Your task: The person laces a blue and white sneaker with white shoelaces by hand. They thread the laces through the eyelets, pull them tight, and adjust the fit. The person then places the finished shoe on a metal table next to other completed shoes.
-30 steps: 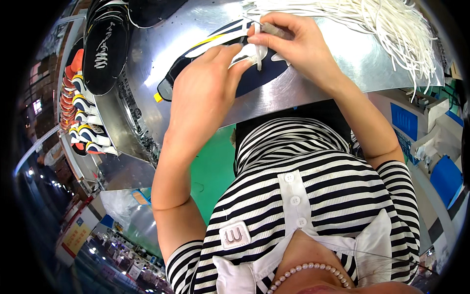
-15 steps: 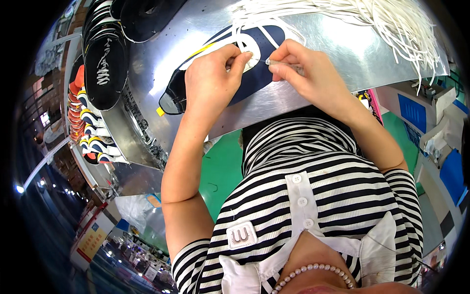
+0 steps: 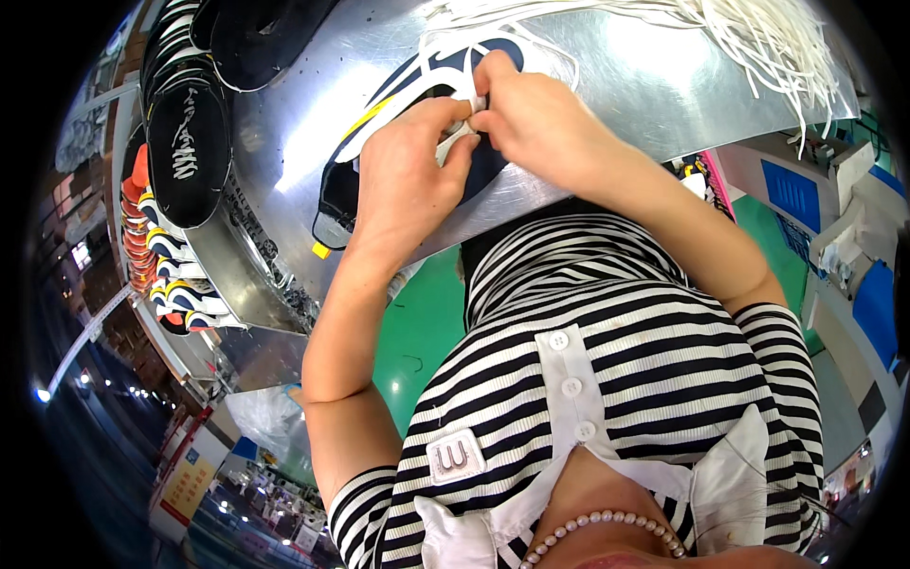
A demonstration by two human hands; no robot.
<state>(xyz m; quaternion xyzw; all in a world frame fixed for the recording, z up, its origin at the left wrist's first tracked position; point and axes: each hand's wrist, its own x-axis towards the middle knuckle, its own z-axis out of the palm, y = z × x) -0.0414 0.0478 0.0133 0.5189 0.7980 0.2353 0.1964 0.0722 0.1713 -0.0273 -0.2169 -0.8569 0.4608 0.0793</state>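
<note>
A shoe upper [image 3: 494,171] in navy, white and yellow lies flat on the metal table, its dark end towards the left. My left hand [image 3: 414,169] rests over its middle, thumb and forefinger pinching the white edge of its opening. Against those fingertips my right hand [image 3: 536,116] is closed, its thumb and forefinger pressed at the same white edge. What the right fingers grip is hidden. A white shoelace [image 3: 426,59] loops over the upper's far side.
Many loose white laces [image 3: 758,47] spread across the far right of the metal table [image 3: 654,104]. Black shoe pieces [image 3: 187,156] are stacked at the left. Below them, several white, navy and orange pieces [image 3: 180,275] hang beside the table's edge.
My right hand has moved left, from beside the upper to my left fingertips. The thin silvery tip in its fingers no longer shows. My left hand stays at the opening.
</note>
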